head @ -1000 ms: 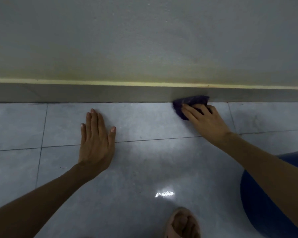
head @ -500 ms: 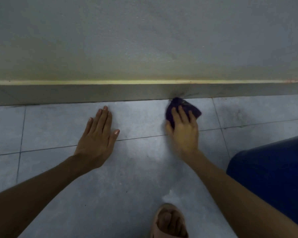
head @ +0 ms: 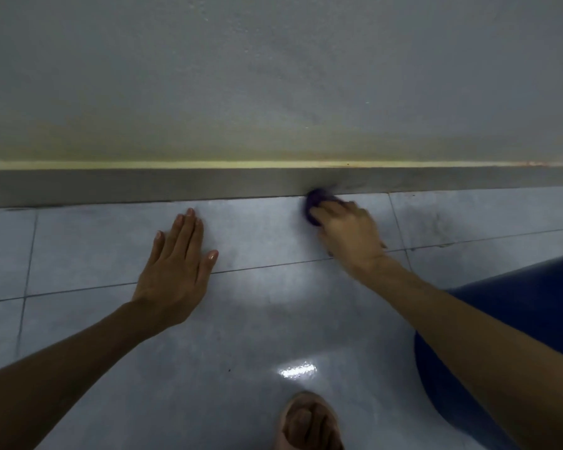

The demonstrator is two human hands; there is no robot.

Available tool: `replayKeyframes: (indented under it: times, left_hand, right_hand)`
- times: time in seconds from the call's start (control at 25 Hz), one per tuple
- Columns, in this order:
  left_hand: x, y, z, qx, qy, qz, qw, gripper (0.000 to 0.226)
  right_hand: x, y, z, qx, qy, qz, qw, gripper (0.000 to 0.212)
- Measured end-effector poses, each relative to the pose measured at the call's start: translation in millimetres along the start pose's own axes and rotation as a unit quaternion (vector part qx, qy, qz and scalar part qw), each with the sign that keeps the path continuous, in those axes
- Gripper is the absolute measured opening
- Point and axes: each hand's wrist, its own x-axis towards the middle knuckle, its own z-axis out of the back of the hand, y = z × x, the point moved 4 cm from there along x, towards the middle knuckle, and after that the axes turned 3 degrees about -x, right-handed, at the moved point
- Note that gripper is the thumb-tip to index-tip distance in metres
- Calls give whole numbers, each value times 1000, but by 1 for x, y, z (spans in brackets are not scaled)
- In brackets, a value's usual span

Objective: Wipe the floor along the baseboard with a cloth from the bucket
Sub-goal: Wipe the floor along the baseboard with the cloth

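A dark purple cloth [head: 316, 199] lies bunched on the grey tiled floor [head: 260, 306], pressed right against the foot of the grey baseboard [head: 143, 185]. My right hand [head: 348, 232] covers most of it and grips it, fingers pointing left and up; the hand is motion-blurred. My left hand [head: 176, 267] rests flat on the tile to the left, palm down, fingers together, a short way from the baseboard. No bucket is in view.
A pale wall [head: 273, 76] rises above the baseboard. A dark smudge [head: 433, 222] marks the tile right of the cloth. My blue-clad knee [head: 514, 319] fills the lower right, and my bare foot [head: 309, 423] shows at the bottom edge.
My right hand has pushed the cloth from slightly off the wall back up against the baseboard. The left hand stays planted on the tile.
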Motion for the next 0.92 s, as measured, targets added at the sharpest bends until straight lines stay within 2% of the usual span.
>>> replayKeyframes:
  times: [0.04,0.12,0.16,0.2,0.24,0.32,0.4,0.44,0.48,0.56,0.68,0.76,0.8,0.92]
  left_hand:
    - [1,0,-1,-6,-3,4,1000,78]
    - [2,2,-3,-10,-3,2,1000,75]
    - [2,3,-3,-9,0,-1,1000,75]
    - [1,4,-3,-9,-1,-1,1000,74]
    - [0,5,-1,-10,-5,-1,1000,74]
    - [-1,3,1,-7,-11,-5,1000,76]
    - [-2,-2,0,0,-16,-1,1000,78]
    - [-1,-5,-1,4,-23,6,1000,78]
    - [1,-8,-3,5,-27,12,1000,79]
    - [3,-12,-8,-8,-27,28,999,78]
    - [1,-7,-8,-3,-22,26,999,75]
    - [0,-2,-4,19,-17,6,1000,74]
    - [-1,0,-2,25,-16,-1,1000,75]
    - [-1,0,-2,18,-11,0,1000,76]
  right_hand:
    - [4,30,7,-20,-41,116,992,43]
    - [11,70,6,-60,-86,313,944,34]
    - [17,68,4,-82,-101,370,920,32]
    - [21,51,2,-119,-107,391,906,32]
    - [22,25,0,-171,-89,394,899,37]
    - [10,-40,1,-263,-1,366,893,62]
    - [-9,-84,-1,-288,89,276,913,78]
    - [-13,-84,0,-275,97,233,928,78]
    - [-12,-70,-4,-254,78,217,939,71]
    - [2,-20,-21,-193,0,267,944,56]
    - [26,34,-30,-168,-60,364,914,59]
    - [20,8,-23,-231,-57,349,906,62]
    - [13,-15,-23,-261,-30,327,908,69]
    - [-21,-82,-24,-252,16,200,947,80]
